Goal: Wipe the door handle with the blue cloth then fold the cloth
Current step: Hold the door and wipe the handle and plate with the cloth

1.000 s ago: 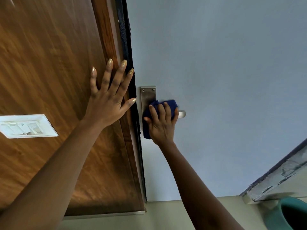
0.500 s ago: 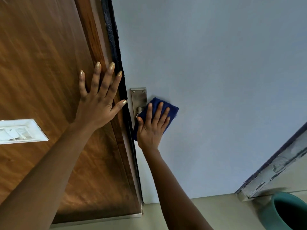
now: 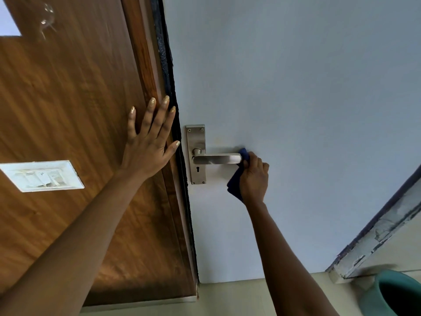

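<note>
Right hand [image 3: 254, 176]: closed around the blue cloth [image 3: 234, 185], fingers curled, pressing a bunched corner of it against the free end of the door handle [image 3: 216, 158]. I'd say the grip is tight so the fabric stays pinched on the metal while it rubs.

Left hand [image 3: 149, 144]: open and flat, fingers spread, gripping nothing. It is planted on the wooden panel [image 3: 68, 110] just across the dark door edge from the handle plate; my guess is it steadies the person while the other hand works.

Blue cloth: mostly hidden inside the right fist. One corner pokes out at the handle tip above the knuckles, and a loose flap hangs below the palm. Soft, dark blue, crumpled and not folded.

Door handle: a straight, flattened lever of brushed silver metal, running from its pivot towards the right hand. Bare along most of its length.

Handle plate [image 3: 196, 142]: a tall narrow metal rectangle with screws at the corners and a keyhole below the pivot, between the two hands.

Door [image 3: 296, 87]: smooth, matte, pale blue-grey, flat behind the right hand.

Wooden panel: glossy brown veneer with streaky grain under the left hand.

Task progress: wiping looks underway at the lever's end; folding not yet begun.
</note>
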